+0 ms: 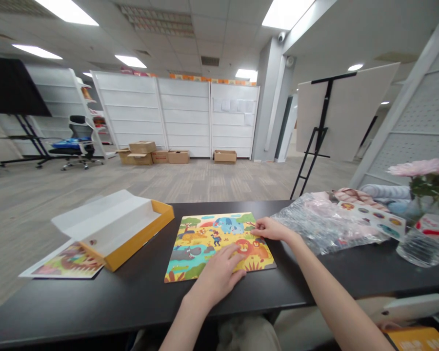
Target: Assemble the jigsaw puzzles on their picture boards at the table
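Note:
A flat, brightly coloured picture board [193, 237] with cartoon animals lies on the black table [142, 297]. An elephant, a hippo and lions show on it. My left hand [223, 268] rests palm down over its lower middle, fingers stretched out, covering part of the picture. At the board's right edge, my right hand [272, 228] has its fingers curled together, the tips touching the board near the printed tree. What those fingertips pinch, if anything, is too small to make out. A small grey strip shows at the board's lower right corner.
An open yellow box [141, 243] with a white lid flap stands left, partly over a printed sheet [68, 261]. On the right lie crumpled clear plastic [325, 226], a sticker card [373, 219] and a glass vase [426, 241] with pink flowers [419, 168].

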Tool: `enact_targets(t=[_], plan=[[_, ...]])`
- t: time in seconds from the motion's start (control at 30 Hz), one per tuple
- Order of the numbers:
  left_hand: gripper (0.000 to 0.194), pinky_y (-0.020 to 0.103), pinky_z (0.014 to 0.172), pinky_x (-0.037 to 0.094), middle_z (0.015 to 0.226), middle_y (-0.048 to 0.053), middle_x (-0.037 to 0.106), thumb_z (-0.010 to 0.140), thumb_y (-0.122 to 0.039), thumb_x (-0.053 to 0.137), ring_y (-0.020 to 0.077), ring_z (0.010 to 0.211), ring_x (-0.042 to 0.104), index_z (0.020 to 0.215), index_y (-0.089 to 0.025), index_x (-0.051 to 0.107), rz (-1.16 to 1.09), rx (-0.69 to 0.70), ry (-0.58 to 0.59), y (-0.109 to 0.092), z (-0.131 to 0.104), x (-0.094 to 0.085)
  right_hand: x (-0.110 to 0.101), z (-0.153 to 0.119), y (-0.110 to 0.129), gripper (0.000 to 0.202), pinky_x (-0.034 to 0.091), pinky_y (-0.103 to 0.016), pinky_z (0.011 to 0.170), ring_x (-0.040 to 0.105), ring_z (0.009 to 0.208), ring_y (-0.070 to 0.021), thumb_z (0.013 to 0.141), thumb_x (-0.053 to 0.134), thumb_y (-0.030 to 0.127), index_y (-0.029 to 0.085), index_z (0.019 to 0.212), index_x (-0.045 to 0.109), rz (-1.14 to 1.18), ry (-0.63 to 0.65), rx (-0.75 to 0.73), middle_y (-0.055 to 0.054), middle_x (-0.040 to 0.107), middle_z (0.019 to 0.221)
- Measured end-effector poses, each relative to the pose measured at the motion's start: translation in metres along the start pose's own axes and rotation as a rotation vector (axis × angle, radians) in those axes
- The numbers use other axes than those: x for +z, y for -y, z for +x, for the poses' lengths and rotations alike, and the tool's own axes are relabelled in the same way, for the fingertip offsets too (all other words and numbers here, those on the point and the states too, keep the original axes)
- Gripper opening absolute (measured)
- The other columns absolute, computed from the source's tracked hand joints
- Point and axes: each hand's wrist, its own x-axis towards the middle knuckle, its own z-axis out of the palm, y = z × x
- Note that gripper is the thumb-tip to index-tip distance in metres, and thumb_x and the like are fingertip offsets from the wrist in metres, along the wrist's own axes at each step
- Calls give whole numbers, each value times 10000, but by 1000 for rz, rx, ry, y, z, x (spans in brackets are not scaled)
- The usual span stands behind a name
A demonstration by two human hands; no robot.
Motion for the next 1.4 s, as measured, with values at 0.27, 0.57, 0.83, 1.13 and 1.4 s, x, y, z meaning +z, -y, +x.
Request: enact_targets(t=[0.27,0.57,0.83,1.13,1.4], plan=[[391,490,1074,429,1347,109,607,852,-429,696,313,1284,531,1197,-247,672,109,-208,-57,48,-65,-52,15,-14,-1,543,459,-271,571,623,609,-179,779,574,734,192,755,583,181,-251,47,-27,677,630],[402,454,1033,439,1269,115,669,857,-409,651,303,1227,572,1205,-209,657,146,-500,-161,68,-129,-83,46,-88,22,495,507,-412,983,659,1105,-288,837,592,612,189,1095,598,218,-447,51,-157,685,1193],[422,409,1007,469,1176,96,719,810,-352,653,292,1150,630,1196,-181,645,80,-555,-209,70,-122,-70,76,-142,52,792,419,-475,1074,531,1278,-352,675,777,539,203,1348,528,8,-478,155,-159,588,1370],[519,414,949,513,1079,88,762,765,-485,606,315,1098,674,1172,-166,650,44,-648,-219,85,-111,-67,74,-126,53,626,464,-409,987,621,1176,-299,677,815,412,203,1217,578,131,-561,265,-127,675,1252],[537,398,926,528,1030,62,782,730,-551,595,321,1081,692,1120,-191,674,46,-635,-188,87,-109,-76,77,-128,60,591,462,-410,993,604,1194,-303,710,789,390,208,1237,590,94,-588,259,-121,670,1255]])
